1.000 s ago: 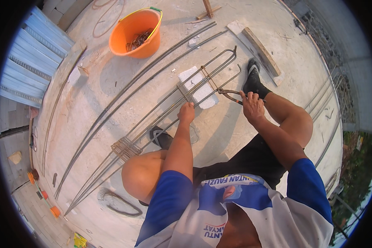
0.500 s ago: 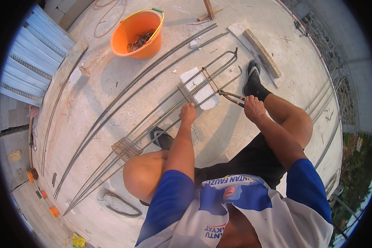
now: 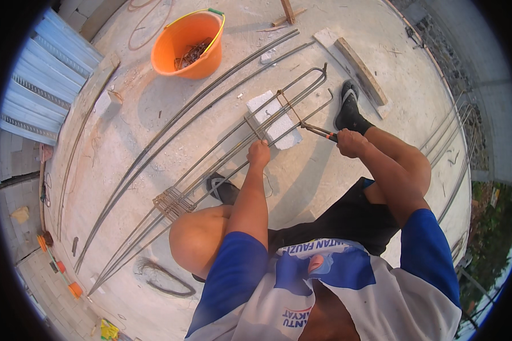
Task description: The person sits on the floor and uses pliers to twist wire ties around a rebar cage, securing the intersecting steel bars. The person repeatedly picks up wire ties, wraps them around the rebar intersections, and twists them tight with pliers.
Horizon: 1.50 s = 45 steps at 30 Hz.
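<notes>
A long rebar cage runs diagonally across in front of me, its far-right end propped on a pale block. My left hand is closed round the cage near the block, beside a square stirrup. In my right hand are pincers with dark handles and orange bands. Their jaws meet the cage at the corner of the stirrup nearest its right end; any tie wire there is too small to make out. Several stirrups are bunched together on the cage near my left knee.
Loose long rebars lie beyond the cage. An orange bucket holds rusty scraps. A wooden plank lies past my right foot. A coil of tie wire rests by my left knee; corrugated sheets stand at the left.
The pincers' handles have come together in my right hand, which has turned slightly. My left hand keeps its hold on the cage and has barely moved.
</notes>
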Tool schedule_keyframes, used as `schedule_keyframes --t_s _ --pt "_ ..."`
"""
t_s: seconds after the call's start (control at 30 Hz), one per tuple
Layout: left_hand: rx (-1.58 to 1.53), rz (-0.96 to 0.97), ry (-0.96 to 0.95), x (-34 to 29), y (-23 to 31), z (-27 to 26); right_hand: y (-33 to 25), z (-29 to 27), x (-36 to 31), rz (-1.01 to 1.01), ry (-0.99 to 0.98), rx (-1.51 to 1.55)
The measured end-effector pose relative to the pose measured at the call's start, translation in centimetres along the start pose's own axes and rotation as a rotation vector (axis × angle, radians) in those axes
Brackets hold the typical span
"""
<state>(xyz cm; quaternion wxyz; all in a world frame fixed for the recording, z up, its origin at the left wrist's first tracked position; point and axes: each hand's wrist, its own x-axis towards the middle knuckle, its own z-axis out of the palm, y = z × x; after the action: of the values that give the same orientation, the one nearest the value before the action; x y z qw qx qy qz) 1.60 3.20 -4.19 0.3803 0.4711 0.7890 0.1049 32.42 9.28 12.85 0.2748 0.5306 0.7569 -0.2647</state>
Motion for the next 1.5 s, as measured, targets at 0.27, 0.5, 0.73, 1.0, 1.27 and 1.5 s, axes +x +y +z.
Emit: schedule_keyframes --t_s 0.27,0.5,0.73,1.0,1.27,1.5 --pt "-0.051 0.066 0.010 -0.1 -0.4 -0.1 0.0 1.4 0.0 0.006 0.042 0.100" --pt "0.109 0.072 -0.004 -0.8 -3.1 0.1 3.4 -0.9 -2.5 0.212 -0.263 0.599" --pt "0.093 0.138 -0.111 -2.1 -4.0 -3.5 5.7 -0.8 2.6 0.344 0.327 1.364" --pt "-0.083 0.098 -0.107 -3.2 -1.8 -4.7 6.6 -0.2 7.0 0.542 0.309 1.246" --pt "-0.156 0.016 -0.132 -3.1 -2.0 -4.7 5.9 -1.5 7.8 0.392 0.595 0.878" --pt "-0.160 0.112 -0.105 -3.3 -1.5 -4.7 7.5 -5.2 7.3 0.300 0.463 0.708"
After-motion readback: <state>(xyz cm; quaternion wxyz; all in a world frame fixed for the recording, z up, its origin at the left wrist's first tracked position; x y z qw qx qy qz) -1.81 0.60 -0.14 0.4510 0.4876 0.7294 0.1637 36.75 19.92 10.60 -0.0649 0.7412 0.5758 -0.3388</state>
